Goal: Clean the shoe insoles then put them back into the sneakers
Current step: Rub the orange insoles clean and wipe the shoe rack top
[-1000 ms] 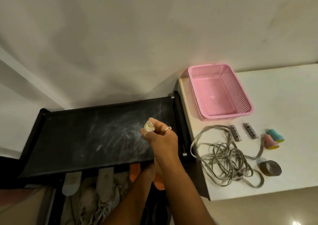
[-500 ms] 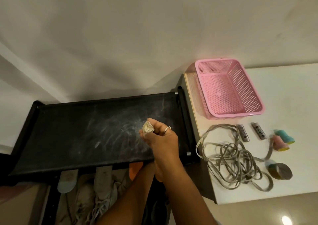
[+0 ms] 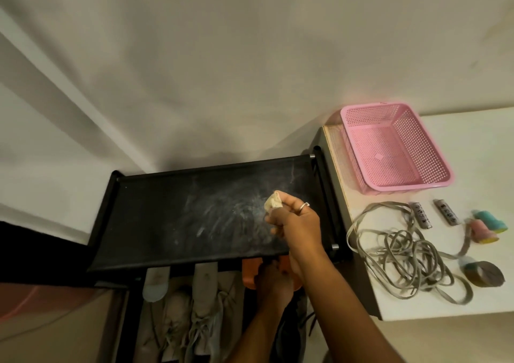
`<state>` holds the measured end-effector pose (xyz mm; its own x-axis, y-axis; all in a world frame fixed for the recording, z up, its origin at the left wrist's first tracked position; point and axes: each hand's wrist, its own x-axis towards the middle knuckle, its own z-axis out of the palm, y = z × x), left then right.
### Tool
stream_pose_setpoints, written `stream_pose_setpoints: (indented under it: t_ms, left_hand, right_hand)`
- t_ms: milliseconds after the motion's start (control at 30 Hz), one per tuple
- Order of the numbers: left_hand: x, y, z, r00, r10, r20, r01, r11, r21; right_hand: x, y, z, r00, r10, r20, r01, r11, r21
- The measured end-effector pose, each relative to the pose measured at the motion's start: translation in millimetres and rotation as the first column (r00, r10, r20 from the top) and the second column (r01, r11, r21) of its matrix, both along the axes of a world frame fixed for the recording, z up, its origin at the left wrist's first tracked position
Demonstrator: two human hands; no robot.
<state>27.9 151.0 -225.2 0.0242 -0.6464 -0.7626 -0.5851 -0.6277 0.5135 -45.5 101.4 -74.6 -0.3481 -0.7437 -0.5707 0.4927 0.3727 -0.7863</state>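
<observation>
Pale wall [image 3: 222, 57]; black rack [image 3: 194, 223]; white counter [image 3: 472, 146].

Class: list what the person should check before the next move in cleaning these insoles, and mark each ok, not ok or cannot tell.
1. Cloth in the right hand: ok, pinched at the fingertips above the black shelf top.
2. Left hand holding the orange insole: cannot tell, too dark there.
3. Beige insole within reach: ok, it sticks out below the black shelf top's front edge.
4. Black shelf top clean: not ok, white smears across it.
5. Laces out of the way: ok, heaped on the white table.
</observation>
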Motion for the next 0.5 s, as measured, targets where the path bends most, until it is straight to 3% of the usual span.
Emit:
stream_pose_setpoints:
  t_ms: [267,367,500]
  left_hand:
    - [24,11,122,0.986,-0.161,-0.028,0.164,0.973,0.160]
    - [41,-3,163,0.992,-0.099,-0.074,0.094,0.993,-0.066]
    - [68,-17,191,0.968,0.133,-0.211,-0.189,0.944,-0.272]
  right_hand:
    - [4,6,16,0.999,-0.003,-0.052,0.001,0.999,-0.035]
    - [7,10,21,0.997,0.014,-0.078,-0.017,0.999,-0.046]
    - [14,13,26,0.992,0.043,-0.117,-0.052,0.996,-0.069]
